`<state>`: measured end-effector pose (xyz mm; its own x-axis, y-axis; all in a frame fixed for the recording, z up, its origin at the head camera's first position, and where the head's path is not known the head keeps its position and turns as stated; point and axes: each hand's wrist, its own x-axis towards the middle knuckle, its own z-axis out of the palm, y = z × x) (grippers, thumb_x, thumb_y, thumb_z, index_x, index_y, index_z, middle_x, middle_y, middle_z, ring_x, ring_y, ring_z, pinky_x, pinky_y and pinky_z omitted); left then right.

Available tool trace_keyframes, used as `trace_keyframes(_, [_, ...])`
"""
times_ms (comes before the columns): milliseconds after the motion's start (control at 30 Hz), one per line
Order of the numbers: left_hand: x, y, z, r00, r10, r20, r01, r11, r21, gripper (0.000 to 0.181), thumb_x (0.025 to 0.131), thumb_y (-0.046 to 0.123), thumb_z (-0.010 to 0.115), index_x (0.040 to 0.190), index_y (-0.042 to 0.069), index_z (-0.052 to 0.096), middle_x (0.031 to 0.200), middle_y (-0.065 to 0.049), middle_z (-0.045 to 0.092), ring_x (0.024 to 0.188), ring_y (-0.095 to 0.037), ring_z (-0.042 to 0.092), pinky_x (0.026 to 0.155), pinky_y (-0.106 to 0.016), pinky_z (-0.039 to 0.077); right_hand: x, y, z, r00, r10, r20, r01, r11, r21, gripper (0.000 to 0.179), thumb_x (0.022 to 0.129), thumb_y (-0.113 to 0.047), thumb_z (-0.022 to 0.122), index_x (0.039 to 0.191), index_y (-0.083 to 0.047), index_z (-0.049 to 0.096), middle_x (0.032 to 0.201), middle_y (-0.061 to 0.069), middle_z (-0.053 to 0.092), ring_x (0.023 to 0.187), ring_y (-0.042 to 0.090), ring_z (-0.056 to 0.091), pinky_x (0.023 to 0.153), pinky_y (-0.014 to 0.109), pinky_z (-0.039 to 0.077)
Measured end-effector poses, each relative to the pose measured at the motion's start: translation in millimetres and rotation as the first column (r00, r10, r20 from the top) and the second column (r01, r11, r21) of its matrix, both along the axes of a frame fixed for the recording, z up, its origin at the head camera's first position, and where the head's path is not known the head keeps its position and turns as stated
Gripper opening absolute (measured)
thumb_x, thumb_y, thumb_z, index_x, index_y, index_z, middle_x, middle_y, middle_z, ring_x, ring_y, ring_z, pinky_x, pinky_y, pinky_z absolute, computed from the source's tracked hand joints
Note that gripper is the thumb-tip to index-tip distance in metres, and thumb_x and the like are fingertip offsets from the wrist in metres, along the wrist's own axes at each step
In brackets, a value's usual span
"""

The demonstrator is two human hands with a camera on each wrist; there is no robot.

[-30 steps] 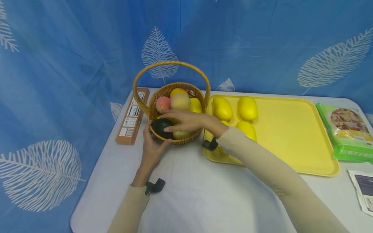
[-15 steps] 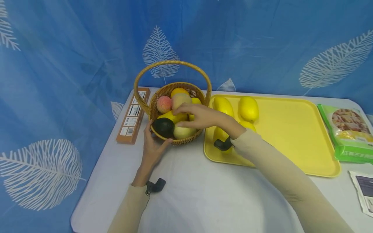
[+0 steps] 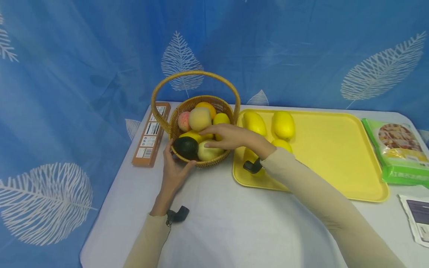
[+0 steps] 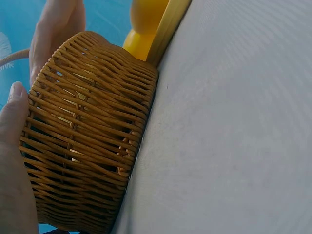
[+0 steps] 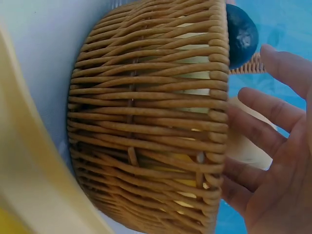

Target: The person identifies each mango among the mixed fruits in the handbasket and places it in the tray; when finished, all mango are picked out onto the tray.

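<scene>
My left hand holds the wicker basket at its front left rim, thumb in front and fingers along the side. My right hand reaches over the right rim, fingers loosely bent and spread over the fruit. Its thumb overlaps a pale green round fruit. Beside that lies a dark green avocado-like fruit, with a long yellow fruit behind it. Farther back are a pinkish peach, a pale round fruit, an orange and a yellow fruit.
A yellow tray stands right of the basket, with several yellow mango-like fruits at its left end. A brown box lies left of the basket. Far right are a green food package and a white-and-purple packet.
My right hand has drawn back to the right from above the avocado-like fruit, uncovering the long yellow fruit. The pale round fruit has shifted slightly left. My left hand has stayed at the rim.
</scene>
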<state>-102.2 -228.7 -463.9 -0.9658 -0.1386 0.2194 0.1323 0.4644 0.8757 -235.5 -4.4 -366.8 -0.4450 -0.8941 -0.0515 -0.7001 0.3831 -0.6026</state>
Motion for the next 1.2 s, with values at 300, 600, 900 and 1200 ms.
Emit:
trace_keyframes(300, [-1.6, -2.6, 1.9, 1.0, -0.013, 0.001, 0.013, 1.0, 0.004, 0.102, 0.082, 0.021, 0.08, 0.156, 0.012, 0.011, 0.157, -0.014, 0.022, 0.137, -0.034, 0.033, 0.103, -0.057, 0.039, -6.1, -10, -2.3, 1.0, 0.018, -0.021, -0.019, 1.0, -0.008, 0.049, 0.097, -0.032, 0.061, 0.14, -0.009, 0.054, 0.14, 0.006, 0.057, 0.128, 0.025, 0.054, 0.11, 0.041, 0.04])
trace_keyframes(600, [9.0, 9.8, 37.4, 0.999, -0.02, 0.025, 0.02, 1.0, 0.014, 0.096, 0.083, 0.01, 0.076, 0.153, -0.001, 0.012, 0.154, -0.025, 0.021, 0.136, -0.042, 0.032, 0.104, -0.061, 0.036, -12.4, -9, -4.7, 1.0, 0.013, -0.017, -0.012, 0.998, 0.056, 0.041, 0.098, -0.027, 0.059, 0.138, -0.017, 0.058, 0.141, -0.001, 0.057, 0.135, 0.024, 0.047, 0.117, 0.062, 0.014])
trace_keyframes(900, [5.9, 5.6, 22.1, 1.0, -0.006, 0.02, 0.006, 1.0, 0.007, 0.099, 0.084, 0.026, 0.078, 0.156, 0.009, 0.012, 0.156, -0.017, 0.022, 0.135, -0.034, 0.034, 0.104, -0.056, 0.038, -26.1, 0, -8.4, 0.993, -0.058, -0.098, 0.053, 0.997, -0.06, 0.032, 0.091, -0.017, 0.069, 0.122, -0.01, 0.069, 0.123, 0.004, 0.068, 0.12, 0.025, 0.057, 0.113, 0.053, 0.029])
trace_keyframes(1200, [-0.2, -2.6, 0.4, 1.0, 0.005, -0.006, -0.005, 1.0, -0.023, 0.102, 0.082, 0.048, 0.076, 0.157, 0.02, 0.012, 0.156, -0.009, 0.024, 0.135, -0.028, 0.035, 0.104, -0.054, 0.039, -26.7, 0, -5.6, 0.996, -0.054, -0.074, 0.057, 0.998, 0.035, 0.042, 0.087, -0.009, 0.07, 0.128, -0.01, 0.063, 0.137, 0.011, 0.056, 0.137, 0.036, 0.038, 0.118, 0.055, 0.02])
